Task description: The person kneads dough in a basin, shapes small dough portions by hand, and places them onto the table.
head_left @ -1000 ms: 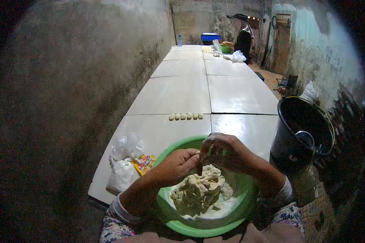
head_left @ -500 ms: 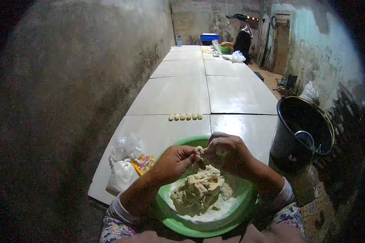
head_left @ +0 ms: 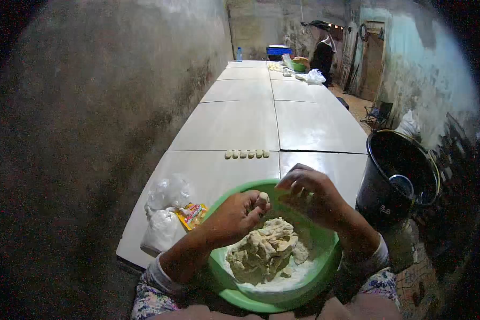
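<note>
My left hand (head_left: 234,214) is closed around a small piece of dough (head_left: 263,198), which pokes out at the thumb side above the bowl. To its right, my right hand (head_left: 310,191) hangs over the bowl's far right rim with its fingers loosely curved and apart, nothing visible in them. Beneath both hands is a green bowl (head_left: 234,298) holding a large rough lump of dough (head_left: 264,250) with white flour (head_left: 282,285) around it. Beyond the bowl, a row of several small dough pieces (head_left: 244,154) lies on the white table.
Left of the bowl are a clear plastic bag of white powder (head_left: 162,229) and a yellow-red packet (head_left: 192,215). A black bucket (head_left: 381,186) stands at the right table edge. At the far end are a person (head_left: 321,56), a blue crate (head_left: 279,51) and another green bowl (head_left: 298,68).
My right hand has come away from the dough piece, moving up and to the right as its fingers parted. The left hand still holds the small piece.
</note>
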